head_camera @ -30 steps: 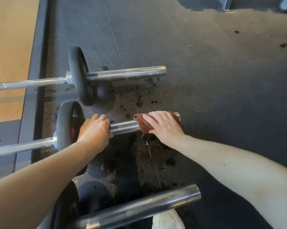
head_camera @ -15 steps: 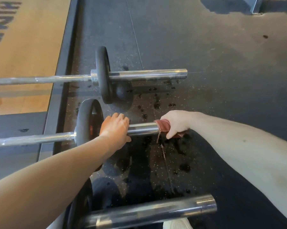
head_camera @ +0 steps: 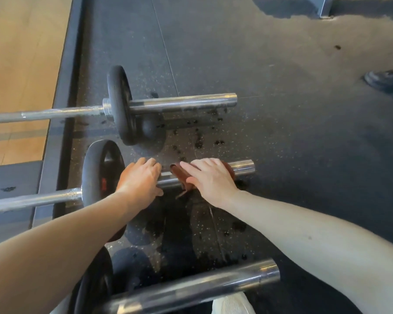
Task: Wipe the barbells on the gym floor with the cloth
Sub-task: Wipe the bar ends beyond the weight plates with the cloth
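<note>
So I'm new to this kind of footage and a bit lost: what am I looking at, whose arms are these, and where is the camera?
There is no machine here. A person wears one wide-angle camera on the head, and it looks down at their own arms. A far barbell, a middle barbell and a near barbell lie on a dark floor dotted with wet spots. The left hand holds the middle barbell beside its plate. The right hand presses a reddish-brown cloth onto that bar's bare end with flat fingers. The white thing at the bottom edge looks like the person's shoe.
</note>
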